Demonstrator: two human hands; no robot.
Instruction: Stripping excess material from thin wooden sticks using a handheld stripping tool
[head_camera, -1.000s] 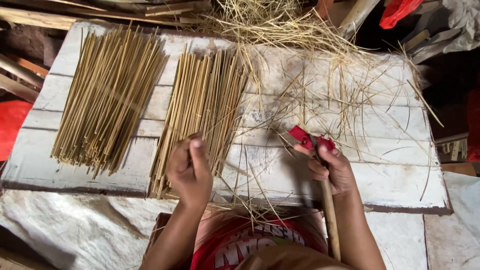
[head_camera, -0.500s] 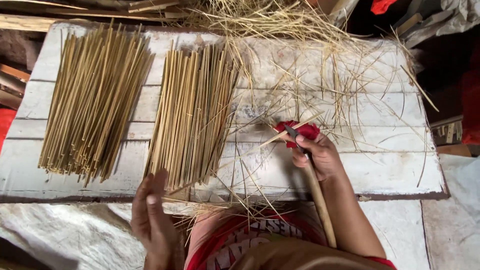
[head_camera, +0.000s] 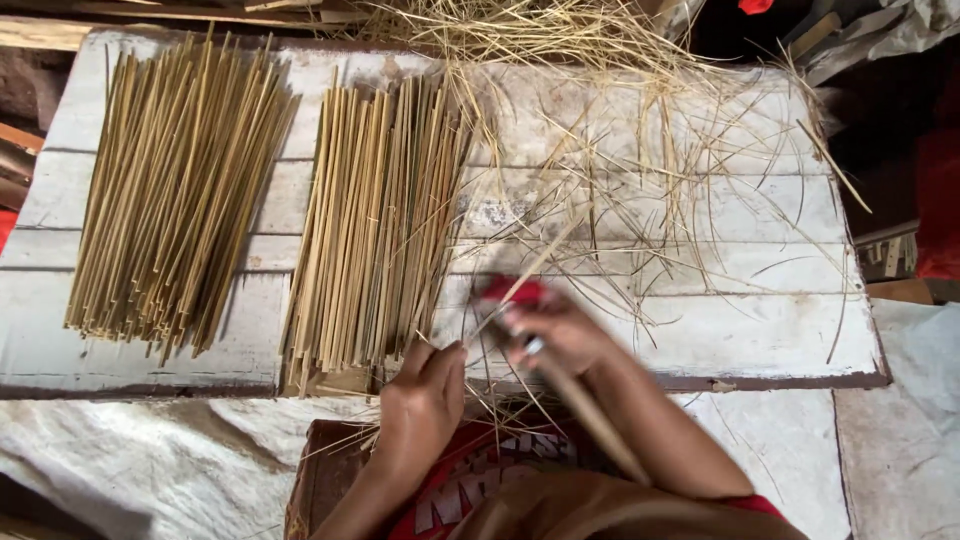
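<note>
Bamboo splint (head_camera: 530, 265): thin, pale yellow, pinched at its near end by the left hand (head_camera: 425, 395), just right of the middle bundle (head_camera: 375, 225) on the white plank surface (head_camera: 760, 330). Wooden-handled knife (head_camera: 570, 395), blurred, is gripped by the right hand (head_camera: 555, 330).

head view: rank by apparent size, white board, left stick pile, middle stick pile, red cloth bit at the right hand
1. White board
2./3. Left stick pile and middle stick pile: they look about equal, so no ranking
4. Red cloth bit at the blurred right hand, smallest
</note>
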